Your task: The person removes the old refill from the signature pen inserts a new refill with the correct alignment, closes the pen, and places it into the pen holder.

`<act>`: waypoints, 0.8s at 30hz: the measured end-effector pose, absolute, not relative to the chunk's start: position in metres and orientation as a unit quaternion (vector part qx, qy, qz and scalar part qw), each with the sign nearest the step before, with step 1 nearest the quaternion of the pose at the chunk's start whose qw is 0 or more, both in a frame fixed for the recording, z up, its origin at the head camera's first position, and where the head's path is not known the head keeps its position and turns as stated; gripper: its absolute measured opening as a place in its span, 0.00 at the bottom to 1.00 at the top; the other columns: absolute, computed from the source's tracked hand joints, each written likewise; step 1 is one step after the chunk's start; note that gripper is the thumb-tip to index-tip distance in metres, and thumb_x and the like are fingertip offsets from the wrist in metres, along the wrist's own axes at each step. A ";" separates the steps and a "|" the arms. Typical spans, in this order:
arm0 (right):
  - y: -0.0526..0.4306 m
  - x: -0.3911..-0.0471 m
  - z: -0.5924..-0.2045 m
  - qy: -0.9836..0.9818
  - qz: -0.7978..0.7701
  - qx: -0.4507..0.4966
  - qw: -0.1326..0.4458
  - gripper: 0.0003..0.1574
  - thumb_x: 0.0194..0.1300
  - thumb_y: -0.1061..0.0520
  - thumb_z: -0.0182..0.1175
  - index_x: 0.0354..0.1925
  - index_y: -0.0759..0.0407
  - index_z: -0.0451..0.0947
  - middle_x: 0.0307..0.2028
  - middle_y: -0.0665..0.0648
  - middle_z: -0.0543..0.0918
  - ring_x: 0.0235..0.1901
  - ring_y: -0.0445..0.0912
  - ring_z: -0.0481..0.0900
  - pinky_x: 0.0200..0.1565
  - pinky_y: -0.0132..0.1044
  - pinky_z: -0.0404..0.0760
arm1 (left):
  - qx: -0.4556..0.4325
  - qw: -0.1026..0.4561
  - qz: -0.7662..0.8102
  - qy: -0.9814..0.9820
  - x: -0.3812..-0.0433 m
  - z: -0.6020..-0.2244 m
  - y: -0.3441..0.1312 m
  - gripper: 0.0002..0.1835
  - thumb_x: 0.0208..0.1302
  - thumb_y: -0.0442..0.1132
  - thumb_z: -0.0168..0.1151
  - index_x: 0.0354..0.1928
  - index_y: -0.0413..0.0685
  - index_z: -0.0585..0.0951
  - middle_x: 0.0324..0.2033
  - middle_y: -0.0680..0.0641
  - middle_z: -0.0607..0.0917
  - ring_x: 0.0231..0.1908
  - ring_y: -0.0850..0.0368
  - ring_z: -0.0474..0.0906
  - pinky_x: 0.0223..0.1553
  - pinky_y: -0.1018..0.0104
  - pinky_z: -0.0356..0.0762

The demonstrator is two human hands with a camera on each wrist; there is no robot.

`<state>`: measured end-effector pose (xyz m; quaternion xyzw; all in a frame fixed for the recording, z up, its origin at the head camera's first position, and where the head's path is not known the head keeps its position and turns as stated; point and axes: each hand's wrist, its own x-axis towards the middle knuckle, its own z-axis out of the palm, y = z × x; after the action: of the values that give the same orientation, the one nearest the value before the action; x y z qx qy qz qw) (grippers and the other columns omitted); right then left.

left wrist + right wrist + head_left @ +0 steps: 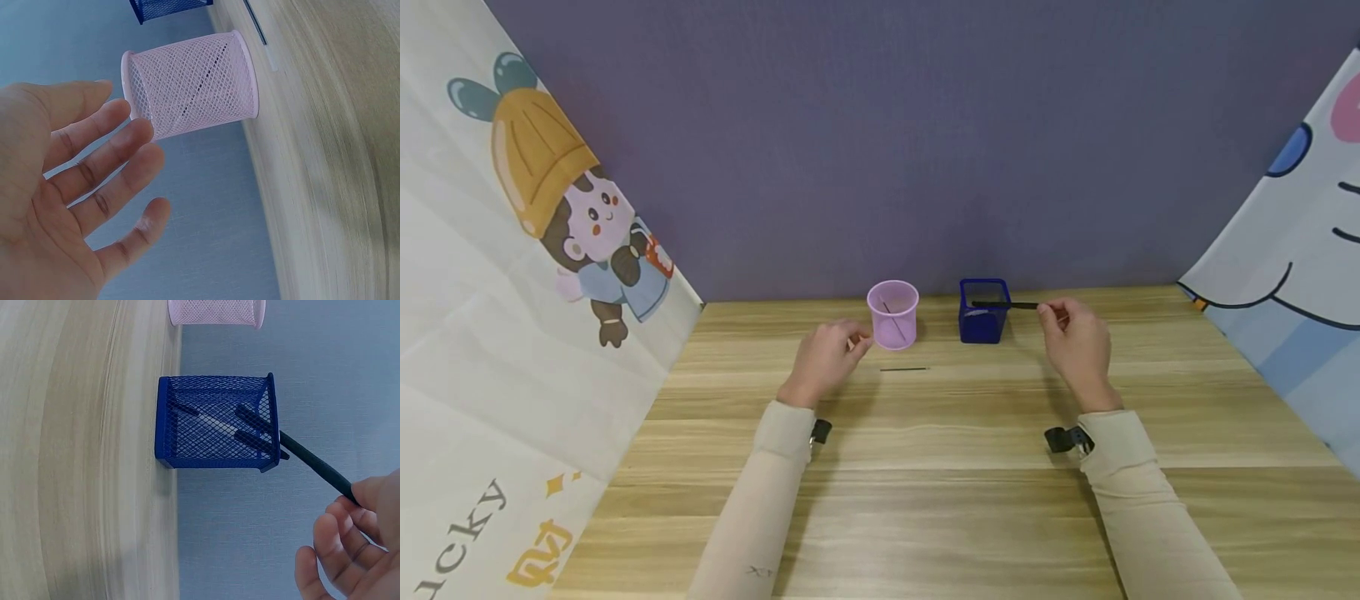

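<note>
My right hand [1078,342] pinches one end of a slim black pen [1018,305]. Its far end reaches to the mouth of the square blue mesh pen holder [980,329] and shows through the mesh in the right wrist view. Inside that holder leans another pen [217,424], dark with a pale middle. To the left, my left hand [829,358] holds nothing, its fingers loosely bent beside the rim of the round pink mesh pen holder [181,87]. A thin dark stick [891,312] leans inside the pink holder.
A thin dark stick with a pale tip, like a pen refill [904,369], lies on the wooden table [940,500] in front of the pink holder. Behind both holders rises a grey-blue wall [910,150]. Printed cloths hang at left [467,275] and right [1300,250].
</note>
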<state>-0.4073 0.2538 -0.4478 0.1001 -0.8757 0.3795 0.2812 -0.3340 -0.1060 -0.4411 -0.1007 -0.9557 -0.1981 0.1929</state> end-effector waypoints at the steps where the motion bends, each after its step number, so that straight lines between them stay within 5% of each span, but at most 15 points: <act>1: 0.254 -0.408 -0.448 -0.875 0.380 0.102 0.282 0.20 0.77 0.50 0.57 0.46 0.66 0.84 0.34 0.67 0.86 0.32 0.57 0.81 0.34 0.43 0.73 | -0.100 0.192 -0.197 -0.956 -0.334 -0.441 -0.106 0.10 0.70 0.43 0.66 0.46 0.49 0.89 0.36 0.50 0.90 0.35 0.56 0.85 0.36 0.58 0.83; 9: 0.254 -0.410 -0.450 -0.870 0.393 0.102 0.279 0.19 0.78 0.53 0.55 0.49 0.67 0.84 0.33 0.66 0.88 0.32 0.54 0.81 0.33 0.35 0.71 | -0.102 0.187 -0.198 -0.957 -0.335 -0.442 -0.105 0.10 0.70 0.43 0.65 0.47 0.47 0.89 0.36 0.50 0.90 0.35 0.55 0.85 0.37 0.58 0.84; 16: 0.256 -0.412 -0.453 -0.866 0.401 0.113 0.277 0.17 0.78 0.54 0.55 0.50 0.66 0.84 0.32 0.64 0.88 0.25 0.30 0.71 0.28 0.23 0.66 | -0.104 0.185 -0.195 -0.958 -0.336 -0.442 -0.104 0.08 0.70 0.42 0.65 0.45 0.50 0.89 0.36 0.50 0.90 0.35 0.57 0.85 0.36 0.59 0.83; 24: 0.256 -0.413 -0.453 -0.872 0.399 0.110 0.261 0.15 0.77 0.56 0.57 0.49 0.65 0.84 0.33 0.63 0.88 0.27 0.38 0.73 0.29 0.24 0.68 | -0.105 0.180 -0.197 -0.958 -0.336 -0.442 -0.103 0.08 0.70 0.42 0.66 0.45 0.50 0.88 0.37 0.50 0.90 0.35 0.56 0.85 0.36 0.60 0.83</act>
<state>-0.4131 0.2560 -0.4534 0.1103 -0.8720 0.3994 0.2608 -0.3358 -0.1032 -0.4424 -0.1052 -0.9580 -0.1969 0.1798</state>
